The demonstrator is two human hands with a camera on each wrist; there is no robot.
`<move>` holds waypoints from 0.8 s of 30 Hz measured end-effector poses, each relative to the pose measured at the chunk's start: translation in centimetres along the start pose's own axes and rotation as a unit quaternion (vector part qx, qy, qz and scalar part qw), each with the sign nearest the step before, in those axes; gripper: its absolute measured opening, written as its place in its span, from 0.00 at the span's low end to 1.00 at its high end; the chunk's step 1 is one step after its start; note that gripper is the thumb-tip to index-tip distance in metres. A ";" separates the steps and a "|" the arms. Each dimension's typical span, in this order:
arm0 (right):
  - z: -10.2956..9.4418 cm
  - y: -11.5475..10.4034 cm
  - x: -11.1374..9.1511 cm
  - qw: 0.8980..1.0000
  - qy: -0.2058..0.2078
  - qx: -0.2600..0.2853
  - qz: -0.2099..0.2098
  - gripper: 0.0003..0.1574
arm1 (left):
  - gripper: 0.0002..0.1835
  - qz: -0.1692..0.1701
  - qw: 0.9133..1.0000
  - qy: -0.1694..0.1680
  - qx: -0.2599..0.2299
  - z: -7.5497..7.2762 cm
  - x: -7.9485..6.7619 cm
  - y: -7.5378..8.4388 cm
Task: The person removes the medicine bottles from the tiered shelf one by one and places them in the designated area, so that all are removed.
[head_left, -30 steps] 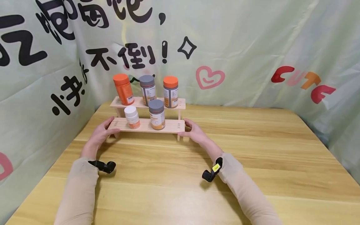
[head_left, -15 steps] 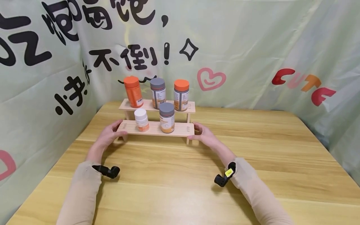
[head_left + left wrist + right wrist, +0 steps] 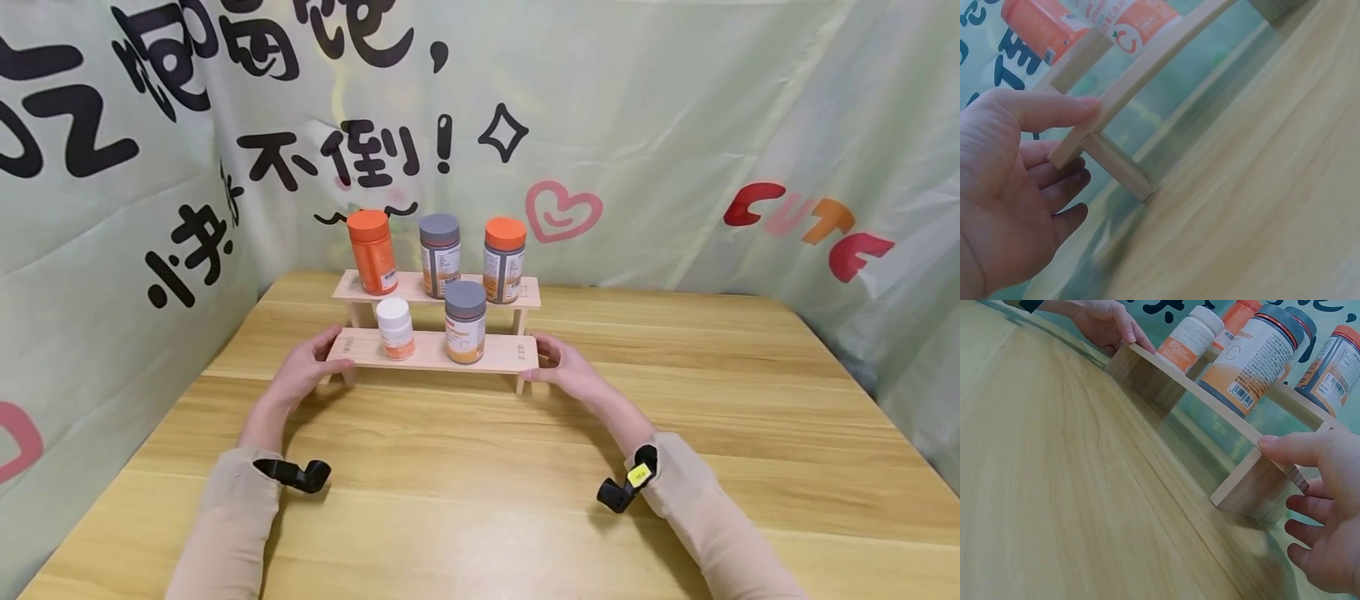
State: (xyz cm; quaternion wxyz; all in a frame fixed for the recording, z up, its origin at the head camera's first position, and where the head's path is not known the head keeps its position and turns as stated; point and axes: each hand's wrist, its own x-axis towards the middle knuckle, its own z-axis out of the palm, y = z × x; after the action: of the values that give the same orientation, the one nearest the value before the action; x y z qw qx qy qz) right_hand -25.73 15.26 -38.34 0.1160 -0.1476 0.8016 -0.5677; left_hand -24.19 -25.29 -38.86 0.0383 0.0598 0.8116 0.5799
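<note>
table [image 3: 465, 483] spreads under a two-step wooden shelf [image 3: 430, 350], between the left hand [image 3: 303, 368] and the right hand [image 3: 572, 370], each gripping its end of the lower step [image 3: 506, 355]. beyond them, three jars [image 3: 441, 265] stand on the upper step [image 3: 408, 287]; below, a gray-lidded jar [image 3: 465, 329] sits nearer the right hand, a small white bottle [image 3: 395, 330] nearer the left.

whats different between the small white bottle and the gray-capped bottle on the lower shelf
The small white bottle has a white cap; the gray-capped bottle has a gray one.
The white bottle is shorter and slimmer; the gray-capped bottle is taller and wider.
The white bottle is nearer the left hand, the gray-capped bottle nearer the right hand.
Both stand upright on the lower shelf with orange on their labels.
</note>
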 end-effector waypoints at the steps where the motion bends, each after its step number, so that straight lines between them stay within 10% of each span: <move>1: -0.1 0.0 -0.1 1.000 0.000 -0.001 -0.002 0.50 | 0.44 0.002 1.000 0.000 0.000 0.1 0.0 0.0; 24: -1.5 0.7 -1.7 1.000 -0.005 -0.020 0.000 0.51 | 0.42 -0.007 1.000 -0.026 0.009 0.8 0.0 0.6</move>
State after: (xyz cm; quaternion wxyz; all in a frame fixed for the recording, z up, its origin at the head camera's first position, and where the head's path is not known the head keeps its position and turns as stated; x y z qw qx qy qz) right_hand -24.77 17.41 -38.51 0.1171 -0.1524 0.8121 -0.5510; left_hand -24.01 -24.35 -38.59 0.0632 0.0699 0.8156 0.5709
